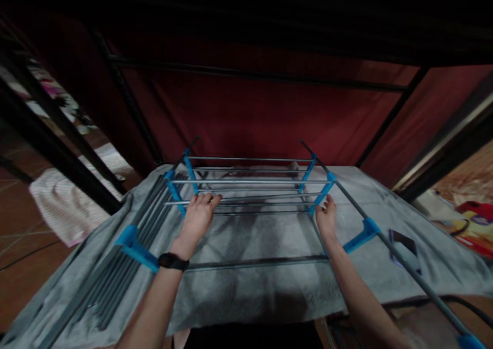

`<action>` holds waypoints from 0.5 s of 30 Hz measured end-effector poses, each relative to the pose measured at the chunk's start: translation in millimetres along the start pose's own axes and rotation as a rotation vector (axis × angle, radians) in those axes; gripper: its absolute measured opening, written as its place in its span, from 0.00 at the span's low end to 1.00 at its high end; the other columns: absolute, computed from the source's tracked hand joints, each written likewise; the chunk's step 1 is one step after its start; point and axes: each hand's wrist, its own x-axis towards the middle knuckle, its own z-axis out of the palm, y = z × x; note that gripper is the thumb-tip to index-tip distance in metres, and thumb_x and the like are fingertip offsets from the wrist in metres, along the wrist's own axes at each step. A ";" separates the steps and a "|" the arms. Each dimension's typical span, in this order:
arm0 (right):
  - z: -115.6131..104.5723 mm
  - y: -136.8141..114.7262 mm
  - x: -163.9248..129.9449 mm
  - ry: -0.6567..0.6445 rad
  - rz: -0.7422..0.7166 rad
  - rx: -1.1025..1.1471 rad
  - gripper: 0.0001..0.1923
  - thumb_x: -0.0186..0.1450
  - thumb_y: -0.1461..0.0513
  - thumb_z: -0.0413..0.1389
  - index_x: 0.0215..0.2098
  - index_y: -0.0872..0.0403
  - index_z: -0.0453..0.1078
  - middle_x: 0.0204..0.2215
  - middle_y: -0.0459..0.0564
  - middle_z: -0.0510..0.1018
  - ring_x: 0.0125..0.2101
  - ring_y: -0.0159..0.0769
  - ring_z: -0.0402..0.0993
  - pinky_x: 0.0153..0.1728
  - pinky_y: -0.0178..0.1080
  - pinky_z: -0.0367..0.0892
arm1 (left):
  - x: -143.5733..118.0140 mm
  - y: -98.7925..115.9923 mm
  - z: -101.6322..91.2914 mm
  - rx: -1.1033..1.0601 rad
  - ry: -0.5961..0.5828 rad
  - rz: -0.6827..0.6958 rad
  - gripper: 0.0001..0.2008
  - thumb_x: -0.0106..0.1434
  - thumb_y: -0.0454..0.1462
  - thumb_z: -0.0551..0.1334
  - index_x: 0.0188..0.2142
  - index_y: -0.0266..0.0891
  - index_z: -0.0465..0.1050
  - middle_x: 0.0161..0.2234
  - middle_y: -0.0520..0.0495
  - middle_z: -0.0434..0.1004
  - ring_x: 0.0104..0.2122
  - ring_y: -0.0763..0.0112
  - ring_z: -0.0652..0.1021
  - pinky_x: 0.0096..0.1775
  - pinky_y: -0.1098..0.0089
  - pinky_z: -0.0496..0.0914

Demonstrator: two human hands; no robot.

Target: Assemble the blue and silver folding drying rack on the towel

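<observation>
A rack frame of grey metal tubes (246,182) joined by blue plastic brackets (328,184) stands on a grey blanket. My left hand (199,213), with a black band on the wrist, closes around a thin metal tube (265,201) near its left end. That end sticks out past the left blue bracket (176,195). At the other side my right hand (326,216) has its fingers bent against the lower part of the right blue bracket, by the tube's right end. Whether it pinches the bracket or the tube is hard to make out.
Several loose grey tubes (127,267) lie on the grey blanket (262,292) at left. A phone (405,251) rests at right, beside the long side tube. Dark metal posts (131,102) and red cloth (246,112) enclose the back. A striped cloth (73,200) hangs at left.
</observation>
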 end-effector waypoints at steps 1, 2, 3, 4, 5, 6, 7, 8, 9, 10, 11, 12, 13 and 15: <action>2.9 -7.5 -8.3 0.019 -0.070 -0.004 0.35 0.61 0.56 0.53 0.66 0.55 0.63 0.60 0.64 0.70 0.59 0.52 0.70 0.57 0.54 0.70 | -1.7 1.5 1.0 -0.005 0.011 -0.001 0.24 0.72 0.27 0.49 0.60 0.39 0.74 0.46 0.38 0.79 0.48 0.56 0.76 0.51 0.56 0.67; 6.7 -17.8 -17.6 0.008 -0.151 0.009 0.33 0.62 0.57 0.53 0.65 0.54 0.65 0.60 0.63 0.70 0.59 0.51 0.69 0.58 0.55 0.69 | -3.4 3.1 1.9 -0.008 0.020 -0.002 0.24 0.73 0.27 0.49 0.60 0.39 0.74 0.46 0.38 0.78 0.48 0.55 0.76 0.51 0.55 0.67; 11.7 -30.7 -27.5 -0.052 -0.237 0.040 0.29 0.64 0.58 0.52 0.63 0.53 0.67 0.59 0.62 0.71 0.58 0.49 0.70 0.59 0.54 0.69 | -4.8 4.6 2.8 -0.009 0.030 -0.004 0.24 0.73 0.26 0.48 0.61 0.38 0.74 0.46 0.37 0.78 0.48 0.55 0.76 0.52 0.55 0.67; 17.8 -46.1 -37.7 -0.152 -0.324 0.079 0.25 0.65 0.59 0.51 0.60 0.52 0.70 0.57 0.60 0.74 0.57 0.47 0.72 0.59 0.53 0.69 | -5.8 5.9 3.7 -0.009 0.037 -0.008 0.25 0.72 0.26 0.48 0.61 0.37 0.74 0.46 0.37 0.78 0.48 0.55 0.76 0.52 0.55 0.67; 25.0 -63.2 -47.5 -0.280 -0.410 0.121 0.21 0.67 0.60 0.51 0.57 0.51 0.72 0.55 0.58 0.76 0.55 0.46 0.73 0.59 0.52 0.69 | -6.3 7.1 4.7 -0.009 0.044 -0.011 0.25 0.72 0.25 0.47 0.61 0.37 0.74 0.46 0.36 0.78 0.48 0.54 0.76 0.52 0.54 0.67; 33.2 -81.4 -56.8 -0.391 -0.486 0.151 0.18 0.68 0.61 0.50 0.53 0.50 0.75 0.54 0.56 0.77 0.56 0.44 0.74 0.60 0.51 0.69 | -6.4 8.1 6.1 -0.008 0.050 -0.013 0.26 0.71 0.24 0.48 0.61 0.36 0.74 0.46 0.36 0.78 0.48 0.54 0.76 0.53 0.53 0.67; 42.4 -99.9 -65.4 -0.472 -0.547 0.172 0.17 0.69 0.62 0.50 0.51 0.49 0.76 0.54 0.54 0.78 0.56 0.43 0.74 0.61 0.50 0.69 | -6.1 8.8 7.8 -0.007 0.054 -0.016 0.26 0.71 0.24 0.48 0.61 0.36 0.74 0.46 0.36 0.78 0.48 0.53 0.76 0.53 0.53 0.67; 52.4 -118.0 -73.1 -0.544 -0.596 0.185 0.17 0.70 0.63 0.49 0.50 0.48 0.77 0.53 0.53 0.78 0.57 0.42 0.74 0.61 0.49 0.69 | -5.5 9.3 10.3 -0.005 0.057 -0.018 0.26 0.70 0.24 0.49 0.61 0.35 0.74 0.46 0.36 0.78 0.47 0.53 0.76 0.53 0.52 0.68; 63.2 -135.3 -80.2 -0.617 -0.636 0.183 0.17 0.71 0.63 0.49 0.51 0.48 0.77 0.54 0.52 0.78 0.57 0.41 0.74 0.62 0.48 0.68 | -4.8 9.6 13.6 -0.005 0.061 -0.020 0.25 0.70 0.24 0.50 0.61 0.35 0.74 0.46 0.35 0.78 0.47 0.52 0.76 0.53 0.52 0.68; 74.6 -151.5 -86.6 -0.681 -0.673 0.177 0.18 0.72 0.64 0.48 0.51 0.48 0.77 0.55 0.52 0.78 0.58 0.40 0.74 0.63 0.47 0.68 | -4.0 9.7 17.9 -0.010 0.068 -0.023 0.25 0.70 0.25 0.51 0.62 0.34 0.73 0.45 0.35 0.79 0.46 0.51 0.76 0.53 0.52 0.69; 86.7 -166.3 -92.6 -0.744 -0.712 0.162 0.18 0.73 0.65 0.48 0.52 0.48 0.77 0.56 0.52 0.78 0.58 0.38 0.73 0.63 0.46 0.67 | -3.1 9.7 23.4 -0.021 0.080 -0.026 0.25 0.70 0.25 0.51 0.62 0.34 0.73 0.45 0.36 0.79 0.46 0.51 0.77 0.53 0.51 0.70; 99.6 -179.8 -98.3 -0.808 -0.754 0.137 0.19 0.73 0.65 0.47 0.54 0.48 0.77 0.57 0.52 0.78 0.58 0.37 0.73 0.64 0.45 0.67 | -2.2 9.5 30.2 -0.044 0.099 -0.035 0.24 0.69 0.26 0.52 0.61 0.34 0.74 0.45 0.35 0.79 0.46 0.51 0.77 0.53 0.51 0.70; 113.2 -192.2 -104.0 -0.875 -0.799 0.102 0.20 0.73 0.66 0.47 0.55 0.49 0.76 0.58 0.52 0.77 0.58 0.37 0.73 0.64 0.44 0.66 | -1.2 9.1 38.3 -0.082 0.123 -0.046 0.23 0.69 0.26 0.52 0.59 0.34 0.75 0.45 0.35 0.80 0.47 0.50 0.77 0.54 0.50 0.70; 142.7 -213.3 -116.3 -1.024 -0.897 0.008 0.21 0.73 0.68 0.47 0.57 0.52 0.76 0.59 0.54 0.77 0.59 0.37 0.72 0.64 0.43 0.66 | 1.1 8.0 57.3 -0.224 0.202 -0.100 0.19 0.68 0.26 0.53 0.52 0.34 0.78 0.45 0.34 0.81 0.50 0.49 0.78 0.58 0.48 0.70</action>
